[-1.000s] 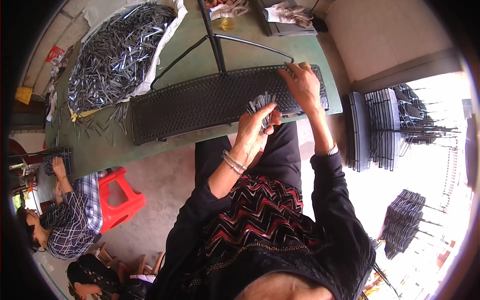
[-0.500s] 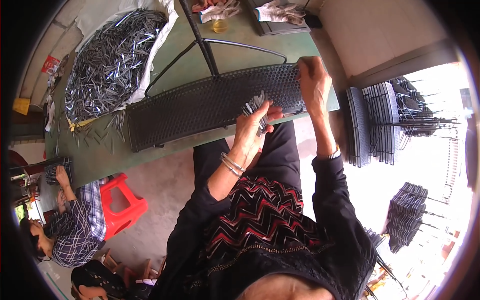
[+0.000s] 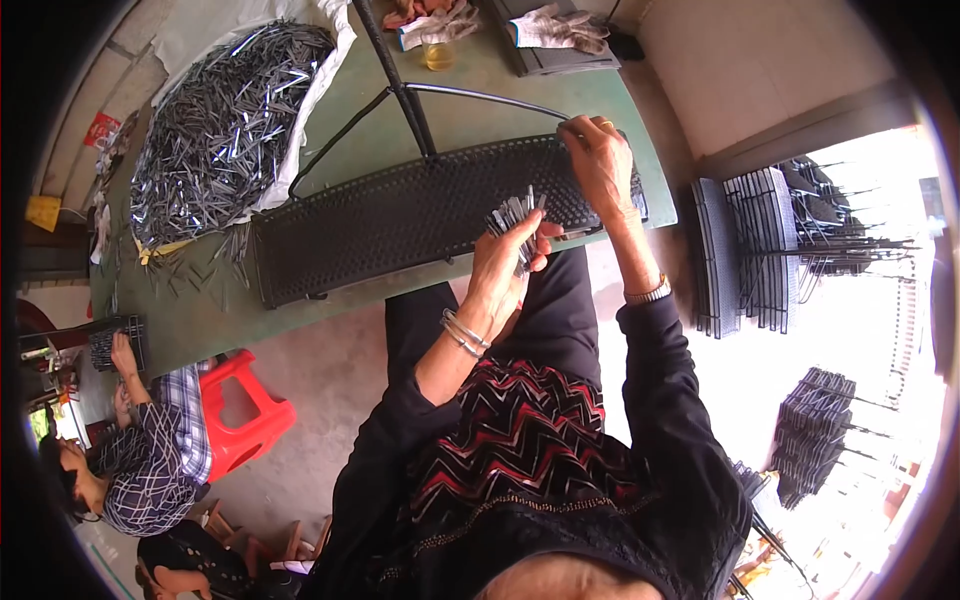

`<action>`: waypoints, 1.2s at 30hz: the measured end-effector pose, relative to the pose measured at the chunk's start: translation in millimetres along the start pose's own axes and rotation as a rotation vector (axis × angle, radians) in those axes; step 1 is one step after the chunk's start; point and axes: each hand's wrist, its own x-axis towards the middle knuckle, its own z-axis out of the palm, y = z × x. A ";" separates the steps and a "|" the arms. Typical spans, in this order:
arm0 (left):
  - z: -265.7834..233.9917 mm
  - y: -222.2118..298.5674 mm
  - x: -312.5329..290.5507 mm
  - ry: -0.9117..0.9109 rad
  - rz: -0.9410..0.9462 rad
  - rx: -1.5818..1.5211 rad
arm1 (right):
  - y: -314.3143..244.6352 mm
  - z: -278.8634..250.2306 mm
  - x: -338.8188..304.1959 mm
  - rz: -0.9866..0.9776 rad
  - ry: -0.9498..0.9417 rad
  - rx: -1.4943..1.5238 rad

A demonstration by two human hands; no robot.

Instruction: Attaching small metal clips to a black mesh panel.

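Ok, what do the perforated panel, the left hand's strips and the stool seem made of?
Perforated panel: probably metal, dull black coating, given its regular, punched-looking holes.
Strips in the left hand: metal or plastic, can't tell; shiny dark grey with bright glints.
Stool: likely moulded plastic, smooth red with rounded edges.

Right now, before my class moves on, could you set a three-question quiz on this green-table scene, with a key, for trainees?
1. Multiple choice: what does the person's left hand hold?
a) a pale knitted glove
b) a bundle of thin, shiny grey strips
c) a clear cup
2. True or false: the red plastic stool stands left of the person's dark trousers.
3. Fill in (left or right): the right hand is at the ___ end of the long black perforated panel.

Key: 1 b; 2 true; 3 right.
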 end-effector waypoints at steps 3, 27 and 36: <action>1.7 -2.0 1.2 0.026 -0.023 -0.007 | 9.9 2.9 -2.8 -0.020 -0.087 -0.085; 2.6 0.1 2.7 -0.024 -0.129 0.011 | 11.1 -5.1 -2.8 0.080 0.198 0.127; 2.2 -1.6 2.0 -0.034 -0.078 -0.032 | 5.7 -3.5 -11.1 0.089 0.080 0.049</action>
